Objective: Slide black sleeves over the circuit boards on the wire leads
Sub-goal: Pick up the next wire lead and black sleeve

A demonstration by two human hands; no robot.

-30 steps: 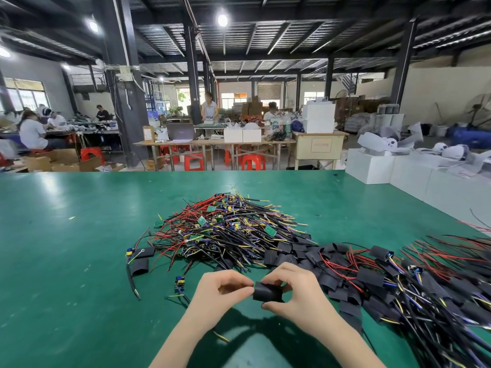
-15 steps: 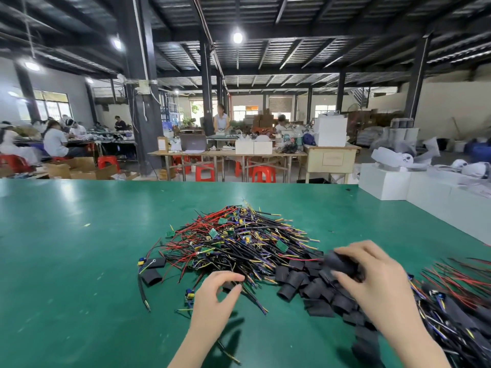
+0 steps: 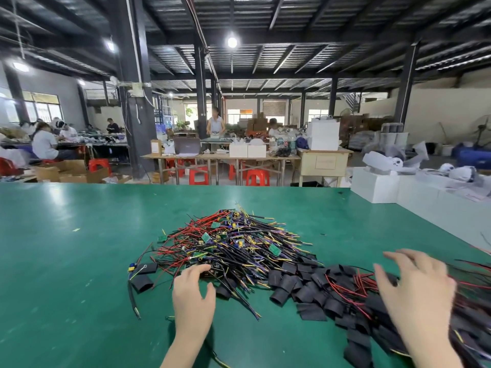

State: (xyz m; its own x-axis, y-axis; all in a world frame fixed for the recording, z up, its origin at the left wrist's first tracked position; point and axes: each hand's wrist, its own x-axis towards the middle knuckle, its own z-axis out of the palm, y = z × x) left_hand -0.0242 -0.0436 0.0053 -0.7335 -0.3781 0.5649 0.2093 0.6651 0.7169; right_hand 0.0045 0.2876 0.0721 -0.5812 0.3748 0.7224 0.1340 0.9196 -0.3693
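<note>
A heap of wire leads [image 3: 231, 245] with small green circuit boards lies mid-table on the green mat. Loose black sleeves [image 3: 305, 288] are scattered in front of it and to the right. Further right lies a pile of sleeved leads [image 3: 473, 293], partly behind my right hand. My left hand [image 3: 192, 293] reaches to the heap's near edge, its fingertips touching the wires. My right hand [image 3: 414, 290] hovers with spread fingers above the sleeves at the right and holds nothing. A sleeved lead [image 3: 144, 269] and a loose sleeve [image 3: 142, 282] lie apart at the left.
The green table [image 3: 66, 261] stretches wide to the left and back. White boxes [image 3: 425, 192] stand along its right rear edge. Beyond it are benches, red stools and seated people in the workshop.
One second ago both hands held a black sleeve between them. My right hand then carried it to the right pile and now hovers empty; my left hand moved forward to the wire heap.
</note>
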